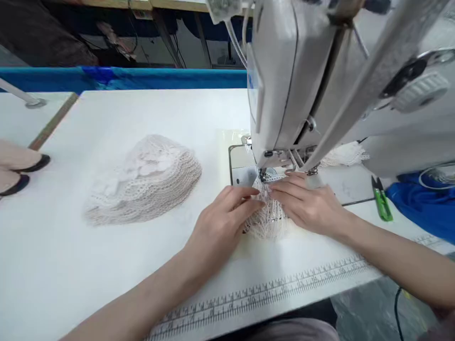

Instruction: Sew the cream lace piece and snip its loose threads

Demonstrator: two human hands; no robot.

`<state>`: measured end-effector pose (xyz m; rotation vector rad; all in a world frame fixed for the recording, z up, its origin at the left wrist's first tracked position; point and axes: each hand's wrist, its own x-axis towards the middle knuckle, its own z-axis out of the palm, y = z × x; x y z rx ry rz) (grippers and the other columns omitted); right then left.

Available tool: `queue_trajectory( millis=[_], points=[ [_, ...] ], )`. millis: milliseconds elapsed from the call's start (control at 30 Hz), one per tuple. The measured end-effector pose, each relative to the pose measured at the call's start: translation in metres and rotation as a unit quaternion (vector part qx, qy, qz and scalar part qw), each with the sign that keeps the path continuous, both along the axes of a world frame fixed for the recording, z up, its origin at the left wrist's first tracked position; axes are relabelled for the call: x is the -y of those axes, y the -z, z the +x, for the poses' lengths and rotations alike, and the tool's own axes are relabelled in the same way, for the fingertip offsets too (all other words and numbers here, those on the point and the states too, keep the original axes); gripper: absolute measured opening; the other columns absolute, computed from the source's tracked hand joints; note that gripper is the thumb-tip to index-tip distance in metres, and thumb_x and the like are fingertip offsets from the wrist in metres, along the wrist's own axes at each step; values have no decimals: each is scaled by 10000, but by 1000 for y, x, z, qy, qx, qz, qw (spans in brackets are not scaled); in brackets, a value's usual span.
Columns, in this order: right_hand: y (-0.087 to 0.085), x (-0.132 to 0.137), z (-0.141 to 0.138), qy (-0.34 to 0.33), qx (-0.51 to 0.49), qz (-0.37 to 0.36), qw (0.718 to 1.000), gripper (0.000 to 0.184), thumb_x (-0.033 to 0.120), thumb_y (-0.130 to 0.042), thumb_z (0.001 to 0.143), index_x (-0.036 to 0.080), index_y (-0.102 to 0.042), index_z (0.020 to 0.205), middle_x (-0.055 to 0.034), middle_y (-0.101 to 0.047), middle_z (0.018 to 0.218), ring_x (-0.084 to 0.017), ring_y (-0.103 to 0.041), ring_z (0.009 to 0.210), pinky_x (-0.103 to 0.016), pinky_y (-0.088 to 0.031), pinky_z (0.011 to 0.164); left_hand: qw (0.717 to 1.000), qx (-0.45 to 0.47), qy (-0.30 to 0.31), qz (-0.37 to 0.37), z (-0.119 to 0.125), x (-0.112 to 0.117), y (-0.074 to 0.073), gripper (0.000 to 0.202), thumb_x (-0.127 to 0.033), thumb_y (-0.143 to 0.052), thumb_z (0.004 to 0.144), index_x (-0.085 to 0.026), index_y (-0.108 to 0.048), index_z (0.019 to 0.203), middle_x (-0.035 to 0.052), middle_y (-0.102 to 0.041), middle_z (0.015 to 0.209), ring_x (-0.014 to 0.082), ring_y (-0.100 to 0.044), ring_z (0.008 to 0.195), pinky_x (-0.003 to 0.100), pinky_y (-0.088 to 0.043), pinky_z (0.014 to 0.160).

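A piece of cream lace (pixel 268 218) lies under the presser foot (pixel 263 174) of a white sewing machine (pixel 273 80). My left hand (pixel 223 220) pinches the lace's left edge between thumb and fingers, just in front of the foot. Flat on its right side rests my right hand (pixel 307 201), fingers stretched out and pressing the lace near the needle. The needle tip itself is too small to make out. To the left sits a stack of cream lace pieces (pixel 152 182), layered with scalloped edges.
Green-handled thread snips (pixel 382 199) lie right of my right hand, beside a blue cloth (pixel 423 203). More lace (pixel 344 155) is behind the machine's needle area. A printed ruler (pixel 249 299) runs along the table's front edge. Another person's fingers (pixel 17 166) show at far left.
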<state>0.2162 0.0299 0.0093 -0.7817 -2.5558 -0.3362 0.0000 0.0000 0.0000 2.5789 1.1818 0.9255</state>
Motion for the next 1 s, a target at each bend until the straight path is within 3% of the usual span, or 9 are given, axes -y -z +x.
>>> queue_trajectory(
  millis=[400, 633, 767, 900, 1000],
  points=[
    [-2, -1, 2, 6, 3, 9, 1000, 246, 20, -501, 844, 141, -691, 942, -25, -726, 1017, -157, -666, 888, -316, -559, 830, 996, -72, -20, 41, -5, -9, 2, 359, 45, -441, 837, -130, -627, 1088, 111, -611, 1135, 242, -552, 1018, 362, -552, 738],
    [-1, -2, 2, 3, -13, 7, 1000, 256, 29, -481, 848, 136, -692, 946, -32, -729, 992, -158, -657, 882, -297, -542, 790, 996, -70, -46, 7, 2, -9, -1, 281, -39, -420, 889, -145, -596, 1081, 115, -568, 1209, 230, -548, 1033, 353, -527, 773],
    [2, 1, 1, -37, -36, -39, 998, 256, 50, -484, 824, 144, -689, 945, -26, -720, 1029, -176, -646, 897, -304, -533, 725, 991, -48, -105, -71, 9, -10, -8, 250, -222, -512, 915, -131, -519, 1148, 92, -611, 1019, 204, -590, 843, 340, -510, 675],
    [4, 6, -1, -94, -93, -96, 987, 231, 96, -492, 827, 174, -671, 950, -11, -723, 954, -173, -643, 856, -316, -511, 706, 980, -65, -115, -146, 8, -8, -13, 187, -217, -546, 896, -177, -532, 1078, -23, -600, 717, 152, -557, 622, 313, -482, 613],
    [3, 9, -2, -25, -135, -143, 980, 203, 225, -547, 862, 166, -639, 1034, -41, -707, 961, -160, -635, 769, -303, -500, 659, 993, -46, -58, -94, 3, -5, -12, 71, -206, -533, 901, -187, -545, 969, -21, -614, 725, 136, -573, 629, 278, -483, 587]
  ],
)
